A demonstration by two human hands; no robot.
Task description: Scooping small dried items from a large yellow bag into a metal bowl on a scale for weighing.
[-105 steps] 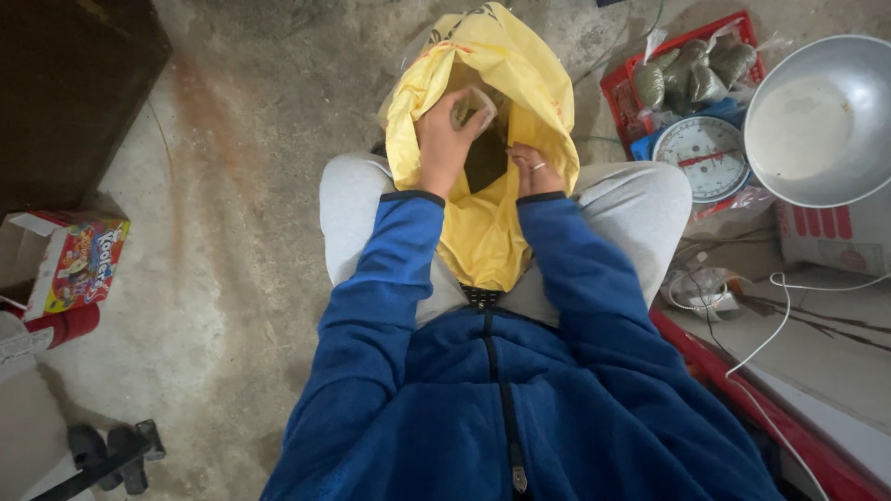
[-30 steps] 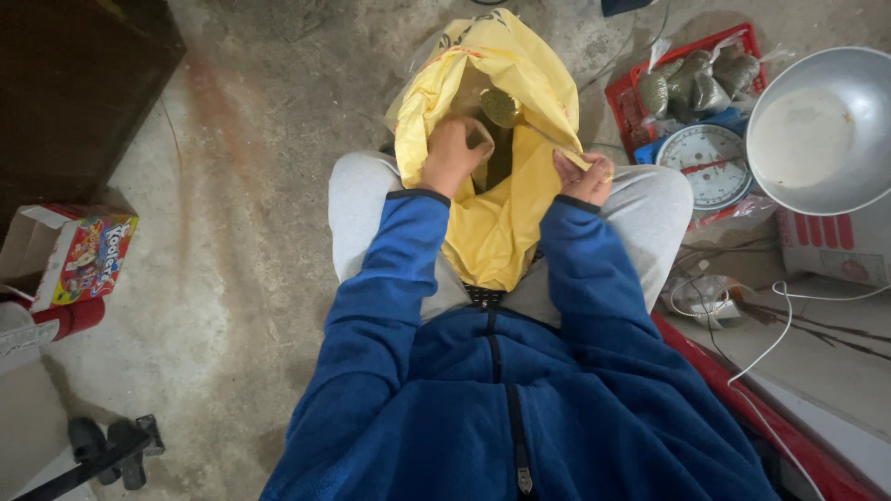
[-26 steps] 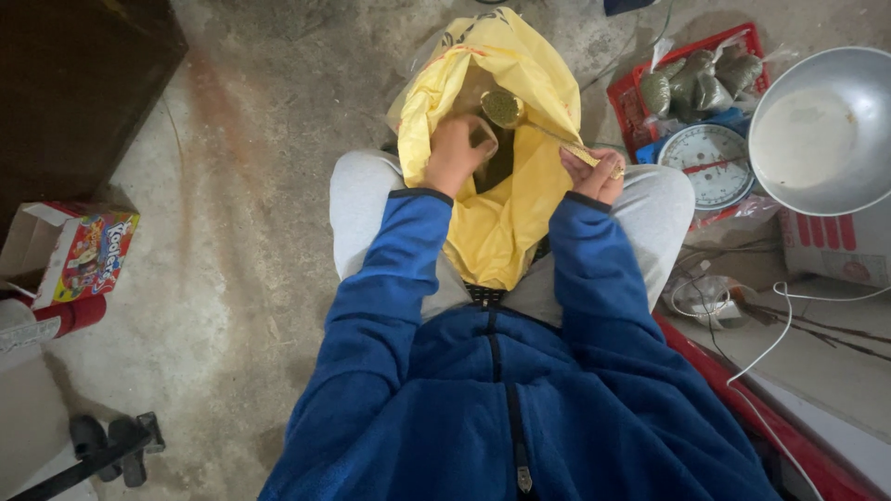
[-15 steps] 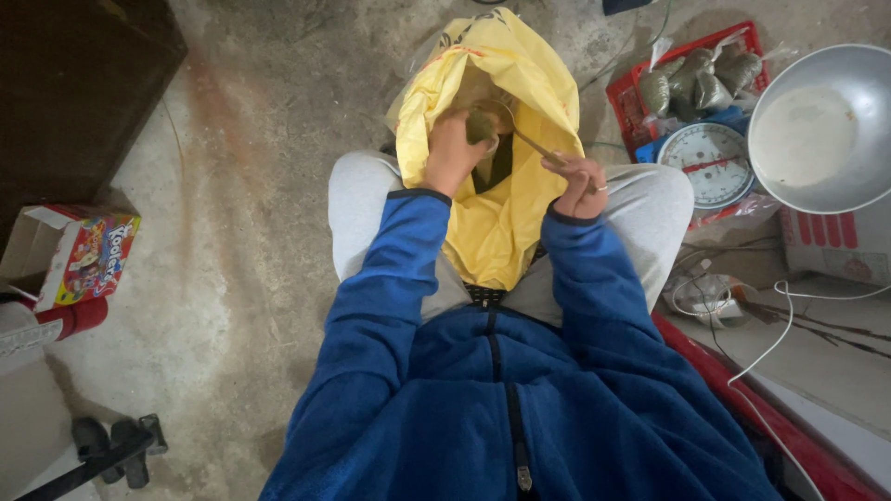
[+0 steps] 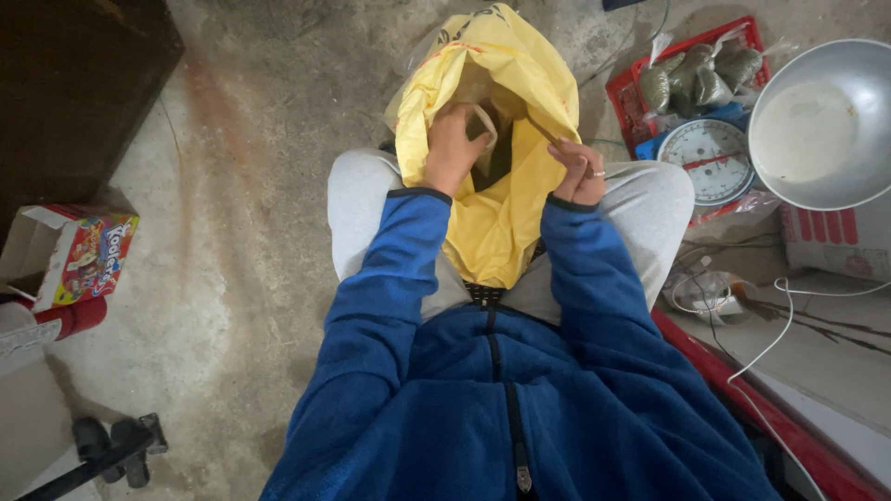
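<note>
Scale (image 5: pixel 713 160) and metal bowl (image 5: pixel 826 130) (just touching) beside yellow bag (image 5: pixel 497 213).

Floor (image 5: pixel 232 232): we see bare concrete.
On it, right: red tray (image 5: pixel 624 93), scale (image 5: pixel 713 160).
On it, left: carton (image 5: pixel 88 260).

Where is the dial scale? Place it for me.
In the head view, the dial scale sits on the floor at the person's right, between the red crate of packets and the metal bowl.
</note>
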